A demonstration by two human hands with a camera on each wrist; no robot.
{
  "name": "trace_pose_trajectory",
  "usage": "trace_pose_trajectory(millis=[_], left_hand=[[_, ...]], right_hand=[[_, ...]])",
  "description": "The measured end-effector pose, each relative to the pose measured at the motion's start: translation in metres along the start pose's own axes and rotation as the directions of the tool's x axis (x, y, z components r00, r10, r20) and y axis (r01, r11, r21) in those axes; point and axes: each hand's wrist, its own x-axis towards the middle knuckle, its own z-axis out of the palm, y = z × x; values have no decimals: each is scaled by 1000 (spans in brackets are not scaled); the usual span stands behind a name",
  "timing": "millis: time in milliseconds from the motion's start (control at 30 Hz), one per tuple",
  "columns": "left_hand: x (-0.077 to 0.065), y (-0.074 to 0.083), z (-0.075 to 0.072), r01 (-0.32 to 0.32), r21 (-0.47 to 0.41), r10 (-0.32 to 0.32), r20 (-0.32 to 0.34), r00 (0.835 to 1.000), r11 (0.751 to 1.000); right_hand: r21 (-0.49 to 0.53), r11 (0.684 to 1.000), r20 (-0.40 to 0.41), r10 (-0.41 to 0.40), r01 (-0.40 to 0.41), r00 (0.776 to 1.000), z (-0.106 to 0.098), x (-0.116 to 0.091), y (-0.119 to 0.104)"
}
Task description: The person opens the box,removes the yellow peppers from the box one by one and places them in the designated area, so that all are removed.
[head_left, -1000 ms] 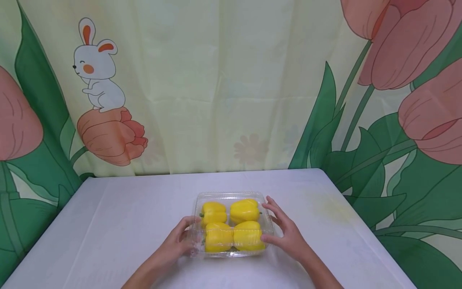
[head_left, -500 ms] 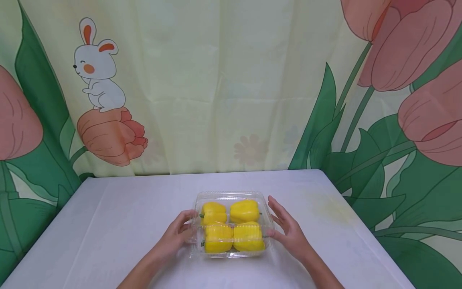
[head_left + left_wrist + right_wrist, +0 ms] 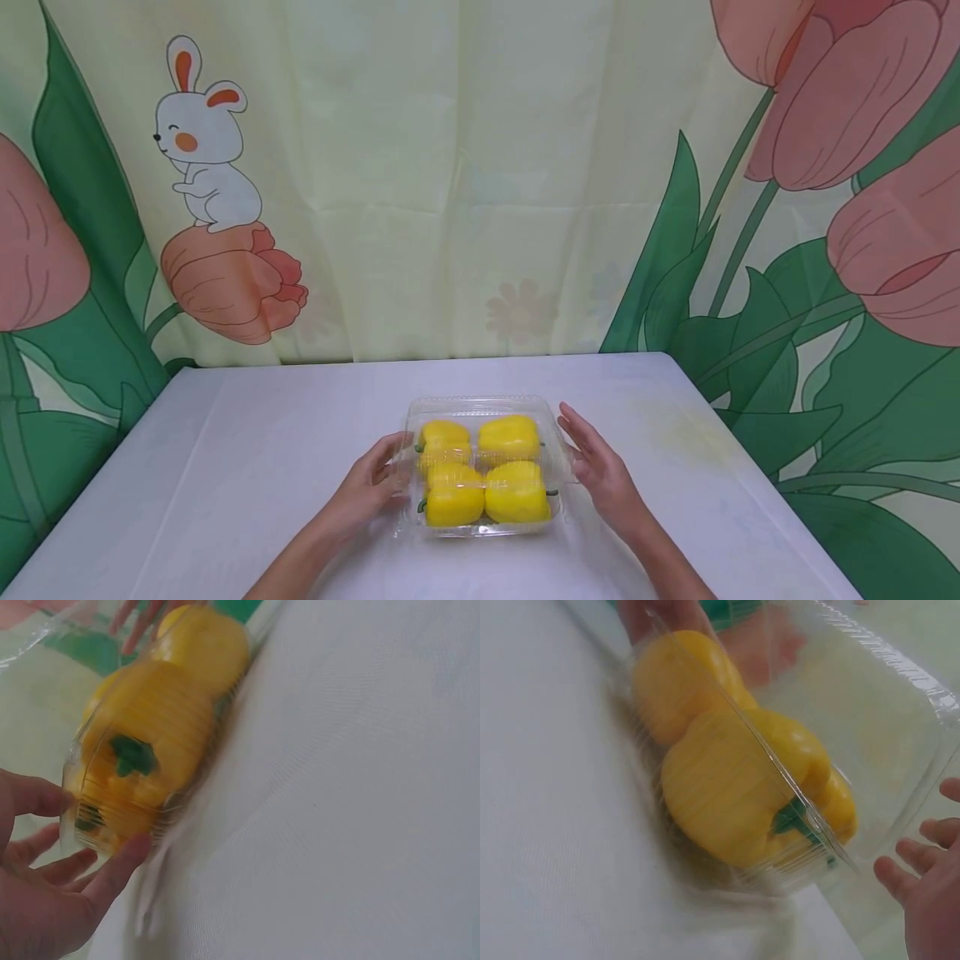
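A clear plastic clamshell container (image 3: 480, 531) stands on the white-covered table. Several yellow bell peppers (image 3: 517, 492) with green stems lie in it, two in front and two behind. Its transparent lid (image 3: 870, 712) is tilted up from the base in the right wrist view. My left hand (image 3: 375, 479) is at the container's left end, and in the left wrist view its thumb and fingers (image 3: 112, 874) curve around that end, fingertips on rim and side wall. Beside the right end is my right hand (image 3: 603, 471), its fingers spread and fairly straight, holding nothing.
The white tablecloth (image 3: 285, 425) spreads around the container to the table's far edge. Behind it hangs a pale curtain (image 3: 390, 183) printed with tulips and a rabbit (image 3: 198, 125).
The lid's front edge has shifted back over the peppers. My right thumb has come away from the container's front right, uncovering a pepper stem. My left hand has barely moved.
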Motion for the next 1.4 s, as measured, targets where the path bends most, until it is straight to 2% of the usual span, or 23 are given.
trace_pose_trajectory(millis=[233, 467, 667, 833, 1033, 1267, 1400], left_hand=[[-1, 1, 0, 10, -20, -10, 23, 1000, 1000], [-2, 2, 0, 19, -17, -19, 26, 999, 1000], [-3, 2, -2, 3, -29, -2, 59, 998, 1000], [-3, 2, -3, -9, -13, 10, 60, 998, 1000], [-3, 4, -5, -22, 9, 21, 49, 999, 1000], [2, 5, -4, -11, 27, 11, -18, 1000, 1000], [4, 5, -4, -19, 35, 20, -31, 999, 999]], right_hand=[[33, 992, 4, -122, 122, 993, -3, 2, 5], [43, 998, -10, -53, 53, 999, -2, 2, 5], [21, 999, -55, 27, -26, 998, 0, 4, 1], [5, 998, -78, 63, -63, 995, 1, 7, -2], [10, 999, -66, 45, -44, 997, 2, 10, -1], [-12, 1000, -46, -1, 0, 999, 2, 14, 0], [-37, 999, -29, 2, -3, 1000, 2, 16, 0]])
